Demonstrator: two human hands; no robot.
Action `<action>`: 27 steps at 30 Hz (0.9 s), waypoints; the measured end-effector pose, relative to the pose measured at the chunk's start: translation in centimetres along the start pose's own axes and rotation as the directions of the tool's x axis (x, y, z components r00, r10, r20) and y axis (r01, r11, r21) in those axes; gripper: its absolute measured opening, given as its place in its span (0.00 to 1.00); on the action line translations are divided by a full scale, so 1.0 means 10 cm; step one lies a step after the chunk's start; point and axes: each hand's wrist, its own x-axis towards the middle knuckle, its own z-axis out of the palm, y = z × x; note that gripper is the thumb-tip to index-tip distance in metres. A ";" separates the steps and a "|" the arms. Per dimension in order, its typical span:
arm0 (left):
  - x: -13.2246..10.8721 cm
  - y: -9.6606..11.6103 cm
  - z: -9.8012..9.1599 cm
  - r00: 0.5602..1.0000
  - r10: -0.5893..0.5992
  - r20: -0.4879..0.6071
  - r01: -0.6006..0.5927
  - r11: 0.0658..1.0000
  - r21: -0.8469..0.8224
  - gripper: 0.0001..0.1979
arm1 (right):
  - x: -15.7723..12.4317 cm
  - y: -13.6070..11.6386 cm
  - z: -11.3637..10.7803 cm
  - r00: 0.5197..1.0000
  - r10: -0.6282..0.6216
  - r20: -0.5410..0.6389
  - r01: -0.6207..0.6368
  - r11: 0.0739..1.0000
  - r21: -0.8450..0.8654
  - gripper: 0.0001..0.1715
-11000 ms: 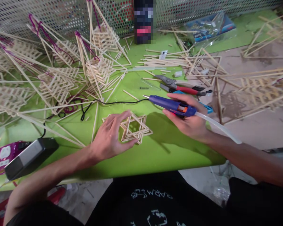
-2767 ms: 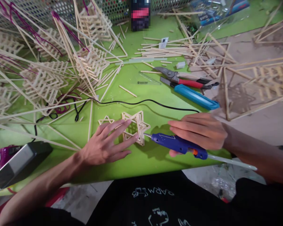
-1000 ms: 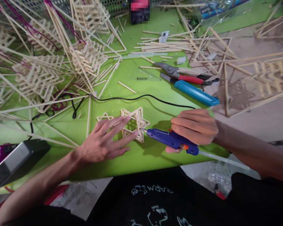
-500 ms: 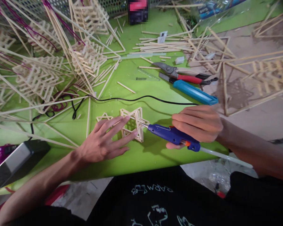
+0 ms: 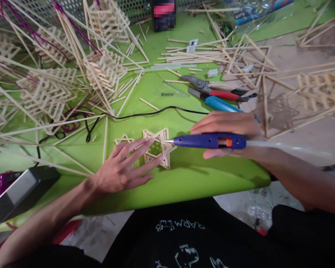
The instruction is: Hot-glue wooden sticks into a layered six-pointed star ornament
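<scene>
Glue gun [image 5: 206, 141], clasped in right hand [image 5: 229, 124], had swung level; nozzle [image 5: 169, 141] sat farther up stick star [image 5: 164, 150], probably fresh joint. Left hand [image 5: 123, 167] lay across, fingers spread.

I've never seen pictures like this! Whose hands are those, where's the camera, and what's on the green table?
It's a person, not a robot. The camera sits on their head, looking forward and down. The bare left hand is spread, its fingers on a star-shaped frame of pale wooden sticks. The bare right hand holds a blue plastic glue gun, its metal tip at the star. The bright green table also has a smaller pale wooden star, grey metal cutters with a red handle, loose wooden sticks and, to the left, pale wooden stick structures with purple strings.
</scene>
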 end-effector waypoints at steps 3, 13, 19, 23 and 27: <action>0.01 0.00 -0.01 1.000 0.005 0.012 -0.005 1.000 -0.002 0.29 | 0.03 -0.01 -0.03 0.951 0.308 0.036 -0.309 0.937 0.165 0.18; 0.02 -0.01 -0.02 1.000 0.009 0.008 -0.008 1.000 -0.011 0.30 | 0.03 -0.01 0.10 0.759 0.640 0.121 -0.604 0.623 0.497 0.19; 0.01 0.00 -0.01 1.000 0.003 0.002 -0.003 1.000 0.018 0.30 | 0.04 -0.01 0.14 0.742 0.665 0.083 -0.604 0.611 0.511 0.20; 0.01 0.00 -0.01 1.000 -0.004 0.013 0.004 1.000 0.018 0.30 | 0.05 -0.01 0.18 0.709 0.705 0.024 -0.609 0.595 0.524 0.21; 0.01 0.01 -0.04 1.000 0.000 0.008 0.000 1.000 0.024 0.32 | 0.06 -0.01 0.20 0.702 0.712 0.019 -0.612 0.590 0.526 0.21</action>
